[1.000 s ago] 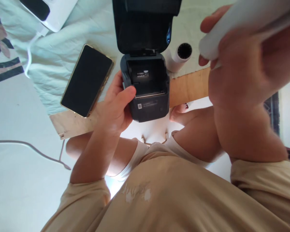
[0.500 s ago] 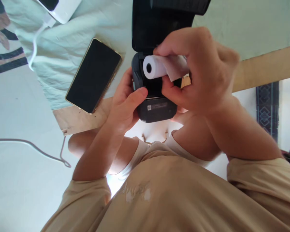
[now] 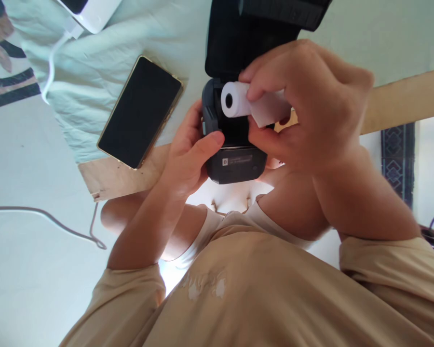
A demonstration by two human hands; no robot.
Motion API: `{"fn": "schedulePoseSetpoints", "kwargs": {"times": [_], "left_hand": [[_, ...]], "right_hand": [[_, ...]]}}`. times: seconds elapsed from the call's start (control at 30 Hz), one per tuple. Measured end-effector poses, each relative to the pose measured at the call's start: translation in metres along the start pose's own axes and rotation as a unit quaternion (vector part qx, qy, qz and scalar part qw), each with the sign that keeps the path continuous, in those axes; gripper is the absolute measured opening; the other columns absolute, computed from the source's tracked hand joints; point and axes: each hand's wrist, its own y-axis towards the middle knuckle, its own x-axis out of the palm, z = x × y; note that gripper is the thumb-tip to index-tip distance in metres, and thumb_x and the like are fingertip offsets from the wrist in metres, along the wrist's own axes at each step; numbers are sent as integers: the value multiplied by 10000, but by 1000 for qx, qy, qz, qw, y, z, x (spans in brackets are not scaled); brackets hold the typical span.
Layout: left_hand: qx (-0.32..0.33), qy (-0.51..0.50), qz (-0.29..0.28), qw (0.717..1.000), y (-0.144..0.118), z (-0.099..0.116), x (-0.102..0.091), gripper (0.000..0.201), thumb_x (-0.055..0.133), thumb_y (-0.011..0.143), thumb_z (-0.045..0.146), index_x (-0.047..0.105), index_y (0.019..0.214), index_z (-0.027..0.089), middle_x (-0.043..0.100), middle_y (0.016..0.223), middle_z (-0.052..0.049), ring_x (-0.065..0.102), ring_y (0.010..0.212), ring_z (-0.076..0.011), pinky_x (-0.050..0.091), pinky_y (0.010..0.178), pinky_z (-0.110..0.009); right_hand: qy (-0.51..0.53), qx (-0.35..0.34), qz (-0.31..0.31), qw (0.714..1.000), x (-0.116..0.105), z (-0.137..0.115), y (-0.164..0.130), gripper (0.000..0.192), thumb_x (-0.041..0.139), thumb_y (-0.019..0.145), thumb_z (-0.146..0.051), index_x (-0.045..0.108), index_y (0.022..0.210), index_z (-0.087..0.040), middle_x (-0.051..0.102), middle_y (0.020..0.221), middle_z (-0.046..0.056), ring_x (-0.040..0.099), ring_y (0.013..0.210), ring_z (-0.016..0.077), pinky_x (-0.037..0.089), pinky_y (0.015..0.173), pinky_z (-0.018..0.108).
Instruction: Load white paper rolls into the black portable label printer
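Paper roll (image 3: 238, 100), white, held in right hand (image 3: 311, 106) between fingers above and thumb below, over the open bay of the black printer (image 3: 235, 144), lid up behind. Right wrist bent, reaching in from the right. Left hand (image 3: 188, 159) grips the printer's left side, thumb across its front edge. Phone (image 3: 140, 112) lies just left on the pale cloth (image 3: 94, 72). Half a second ago the roll sat slightly further left; grip unchanged.

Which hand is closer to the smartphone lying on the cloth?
Left. The left hand grips the printer's left side, just right of the smartphone. The right hand holds the paper roll over the printer's open bay, farther away.
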Motion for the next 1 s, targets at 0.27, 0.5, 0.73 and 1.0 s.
{"fn": "schedulePoseSetpoints", "kwargs": {"times": [0.27, 0.5, 0.73, 1.0], "left_hand": [[4, 6, 13, 1000, 1, -1, -1, 603, 1013, 702, 543, 739, 1161, 265, 836, 1147, -73, 660, 1535, -396, 700, 1112, -478], [-7, -3, 0, 1000, 1, 0, -1, 573, 1026, 706, 488, 738, 1154, 275, 853, 1092, -49, 740, 1422, -379, 701, 1096, -469], [-17, -3, 0, 1000, 0, 2, 1, 605, 1002, 724, 514, 718, 1208, 288, 852, 1127, -35, 749, 1405, -361, 702, 1055, -454], [0, 2, -35, 999, 3, -4, -5, 590, 1012, 723, 482, 710, 1205, 323, 820, 1081, -20, 797, 1196, -334, 680, 894, -430]], "right_hand": [[14, -6, 4, 1000, 7, 3, 0, 252, 527, 858, -149, 702, 981, -283, 803, 998, -6, 776, 1000, 208, 537, 813, 359], [17, -40, 9, 999, 10, 8, 1, 190, 566, 894, -166, 731, 894, -260, 821, 1067, 2, 729, 1005, 192, 580, 902, 355], [25, -77, 34, 996, 12, -1, -11, 306, 536, 1033, -311, 796, 873, -286, 698, 831, 47, 567, 829, 165, 476, 794, 342], [51, -189, 173, 965, 36, 3, -37, 153, 721, 942, -167, 727, 1035, -288, 722, 818, -40, 549, 778, 135, 396, 651, 336]]}}
